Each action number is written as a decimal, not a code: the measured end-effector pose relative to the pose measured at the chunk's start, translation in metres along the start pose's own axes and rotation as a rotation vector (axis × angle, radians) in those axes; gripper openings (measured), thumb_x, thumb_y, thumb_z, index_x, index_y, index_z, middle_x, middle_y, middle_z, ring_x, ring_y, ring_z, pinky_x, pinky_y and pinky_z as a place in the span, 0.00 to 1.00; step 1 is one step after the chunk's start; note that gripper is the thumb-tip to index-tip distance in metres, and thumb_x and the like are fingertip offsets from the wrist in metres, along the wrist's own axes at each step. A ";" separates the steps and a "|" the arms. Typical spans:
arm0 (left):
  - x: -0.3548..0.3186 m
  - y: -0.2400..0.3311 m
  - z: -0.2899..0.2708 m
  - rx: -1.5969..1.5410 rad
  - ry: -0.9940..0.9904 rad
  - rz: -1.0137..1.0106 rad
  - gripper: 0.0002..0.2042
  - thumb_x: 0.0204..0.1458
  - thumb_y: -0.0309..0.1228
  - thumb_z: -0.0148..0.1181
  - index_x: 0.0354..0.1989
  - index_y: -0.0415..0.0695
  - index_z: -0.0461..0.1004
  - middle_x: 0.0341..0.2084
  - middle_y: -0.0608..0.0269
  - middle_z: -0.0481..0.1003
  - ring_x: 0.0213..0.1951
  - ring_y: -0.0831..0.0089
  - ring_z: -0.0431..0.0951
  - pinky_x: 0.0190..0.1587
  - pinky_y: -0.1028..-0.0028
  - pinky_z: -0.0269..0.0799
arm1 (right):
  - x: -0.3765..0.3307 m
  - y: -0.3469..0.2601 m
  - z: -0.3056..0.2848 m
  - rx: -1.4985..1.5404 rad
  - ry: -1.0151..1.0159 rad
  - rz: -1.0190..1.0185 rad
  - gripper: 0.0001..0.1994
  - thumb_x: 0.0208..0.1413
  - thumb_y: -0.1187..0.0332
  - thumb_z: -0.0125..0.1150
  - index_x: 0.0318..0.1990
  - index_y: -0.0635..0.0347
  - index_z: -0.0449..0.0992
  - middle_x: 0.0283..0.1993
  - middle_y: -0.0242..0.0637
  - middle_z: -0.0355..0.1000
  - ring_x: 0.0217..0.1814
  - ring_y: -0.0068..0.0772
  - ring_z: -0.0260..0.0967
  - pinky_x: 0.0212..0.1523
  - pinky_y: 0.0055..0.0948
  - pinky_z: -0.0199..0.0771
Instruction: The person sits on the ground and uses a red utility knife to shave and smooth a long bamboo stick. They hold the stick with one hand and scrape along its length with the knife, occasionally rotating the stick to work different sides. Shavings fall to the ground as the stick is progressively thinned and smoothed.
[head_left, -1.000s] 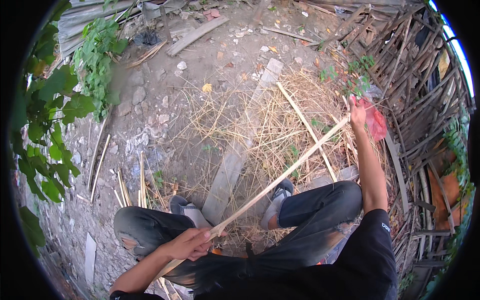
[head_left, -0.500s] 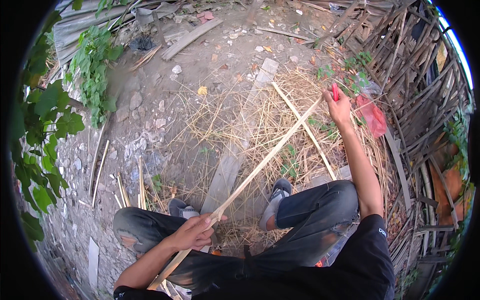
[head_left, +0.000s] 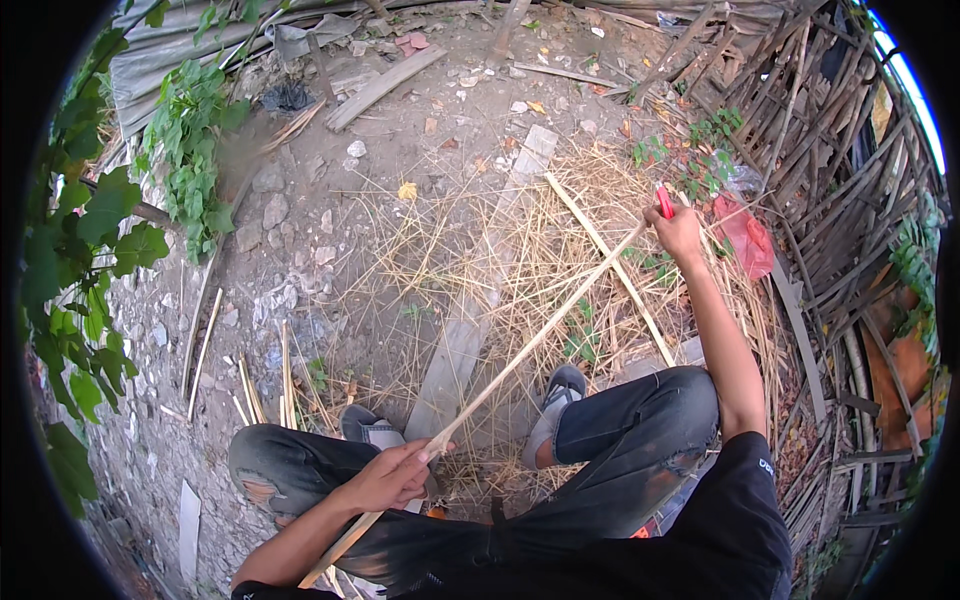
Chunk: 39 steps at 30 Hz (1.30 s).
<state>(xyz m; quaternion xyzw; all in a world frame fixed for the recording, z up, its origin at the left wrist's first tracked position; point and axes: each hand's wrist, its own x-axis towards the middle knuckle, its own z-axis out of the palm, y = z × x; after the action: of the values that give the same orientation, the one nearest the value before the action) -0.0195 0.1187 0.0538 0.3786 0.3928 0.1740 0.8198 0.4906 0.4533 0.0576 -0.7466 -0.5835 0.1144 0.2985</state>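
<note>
A long pale wooden strip, which looks like split bamboo (head_left: 540, 338), runs slantwise from beside my lap up to the far right. My left hand (head_left: 388, 478) is closed round its lower part, above my left thigh. At the strip's far end my right hand (head_left: 680, 232) is closed on a red-handled tool (head_left: 665, 203); its blade, if any, cannot be made out. The strip's end meets the fingers there. Past that hand, a thin sliver sticks out to the right. Below the held piece, a second pale strip (head_left: 610, 265) lies on the straw-like shavings.
Thin shavings (head_left: 430, 240) litter the ground around a grey plank (head_left: 450, 365). Several cut strips (head_left: 287, 380) stand near my left knee. A red plastic bag (head_left: 745, 238) lies beside a stacked stick pile (head_left: 800, 190) at right. Leafy vines (head_left: 185, 150) hang at left.
My right hand has come slightly down and nearer, still with the red-handled tool. The held strip now shows a narrower face, and my left hand has shifted slightly down.
</note>
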 end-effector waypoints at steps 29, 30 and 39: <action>0.010 -0.004 0.000 0.089 0.056 0.072 0.21 0.75 0.42 0.40 0.68 0.42 0.57 0.21 0.75 0.62 0.18 0.86 0.60 0.20 0.80 0.57 | -0.014 -0.026 0.001 -0.128 0.225 -0.165 0.22 0.61 0.52 0.61 0.41 0.68 0.79 0.37 0.55 0.82 0.44 0.54 0.81 0.47 0.42 0.77; 0.010 -0.001 0.000 0.123 0.063 0.058 0.21 0.75 0.41 0.40 0.68 0.42 0.56 0.22 0.74 0.64 0.18 0.85 0.61 0.21 0.80 0.59 | -0.020 -0.041 -0.001 -0.051 0.192 -0.183 0.27 0.62 0.46 0.59 0.39 0.70 0.78 0.37 0.59 0.79 0.42 0.57 0.79 0.46 0.46 0.75; 0.024 0.004 -0.006 0.229 0.218 0.222 0.21 0.75 0.41 0.35 0.66 0.42 0.63 0.31 0.62 0.77 0.18 0.80 0.68 0.25 0.78 0.69 | -0.085 -0.161 -0.028 0.119 -0.388 -0.366 0.29 0.69 0.45 0.52 0.39 0.69 0.78 0.25 0.49 0.73 0.29 0.42 0.74 0.36 0.42 0.71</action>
<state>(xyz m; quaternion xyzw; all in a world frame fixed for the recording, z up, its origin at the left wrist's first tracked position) -0.0092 0.1382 0.0428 0.4893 0.4521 0.2577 0.6999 0.3515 0.3876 0.1578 -0.5738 -0.7474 0.2333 0.2402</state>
